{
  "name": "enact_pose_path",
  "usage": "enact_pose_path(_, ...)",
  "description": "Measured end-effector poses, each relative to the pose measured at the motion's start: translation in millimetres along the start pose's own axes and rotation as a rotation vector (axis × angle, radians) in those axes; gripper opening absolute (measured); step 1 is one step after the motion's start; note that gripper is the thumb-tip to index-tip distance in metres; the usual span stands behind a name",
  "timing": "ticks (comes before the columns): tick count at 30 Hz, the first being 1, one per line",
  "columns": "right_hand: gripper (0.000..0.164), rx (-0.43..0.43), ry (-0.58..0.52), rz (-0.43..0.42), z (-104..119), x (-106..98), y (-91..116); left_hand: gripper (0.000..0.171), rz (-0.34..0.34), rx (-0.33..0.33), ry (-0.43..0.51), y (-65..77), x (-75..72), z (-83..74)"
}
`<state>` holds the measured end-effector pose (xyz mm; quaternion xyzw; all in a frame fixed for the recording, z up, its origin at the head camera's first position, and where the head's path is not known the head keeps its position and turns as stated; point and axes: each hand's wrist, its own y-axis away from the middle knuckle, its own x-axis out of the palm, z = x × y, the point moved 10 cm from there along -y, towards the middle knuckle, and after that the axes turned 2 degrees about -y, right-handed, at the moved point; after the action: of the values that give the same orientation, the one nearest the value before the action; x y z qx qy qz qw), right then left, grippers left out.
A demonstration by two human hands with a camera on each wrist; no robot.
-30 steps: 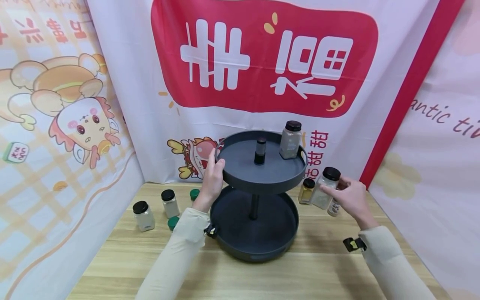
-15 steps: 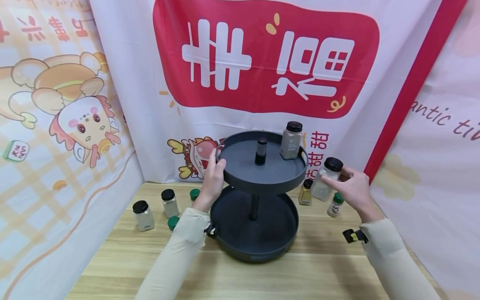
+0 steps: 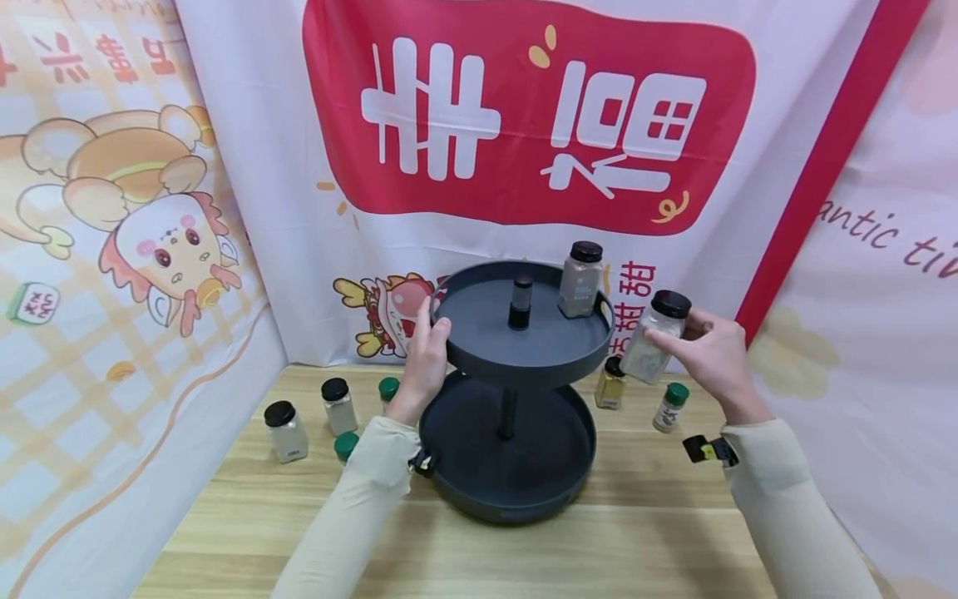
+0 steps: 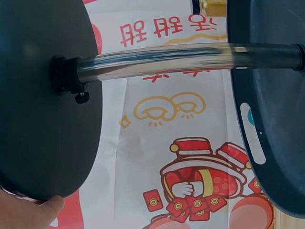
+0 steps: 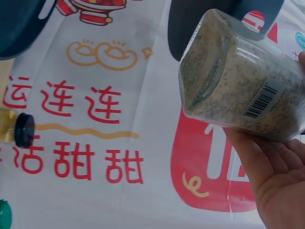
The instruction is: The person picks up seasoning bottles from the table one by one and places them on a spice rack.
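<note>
My right hand grips a clear square spice jar with a black lid, tilted in the air right of the stand. The right wrist view shows the jar's base, a barcode and speckled, pale contents. My left hand holds the left rim of the upper tier of a dark grey two-tier round stand; in the left wrist view the thumb lies against that tier's edge. On the upper tier stand another black-lidded jar near the right rim and the short centre post.
Behind the right side stand a small yellow-filled jar and a green-capped bottle. Left of the stand are two black-lidded jars and two green-capped ones. The lower tier rests on the wooden table. Printed cloths hang around it.
My right hand has raised the spice jar up from beside the green-capped bottle, which now shows fully. The left hand has stayed at the upper tier's rim.
</note>
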<state>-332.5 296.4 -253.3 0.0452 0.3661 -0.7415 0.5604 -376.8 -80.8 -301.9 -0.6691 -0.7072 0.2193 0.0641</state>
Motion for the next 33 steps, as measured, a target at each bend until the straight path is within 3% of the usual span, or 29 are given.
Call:
enact_pose_path(8,0.052,0.016,0.001,-0.007,9.1,-4.1,-6.9,0.059,-0.009,-0.002,0.024,0.5,-0.2,0.2)
enact_pose_path(15,0.051,0.002,0.001,-0.024,13.6,-8.7,-8.7,0.06,-0.025,0.034,-0.036,2.5,-1.6,-3.5)
enact_pose_path(33,0.057,-0.01,0.032,-0.071,38.3,-18.0,-21.0,0.064,-0.037,0.006,-0.09,9.5,1.7,-4.1)
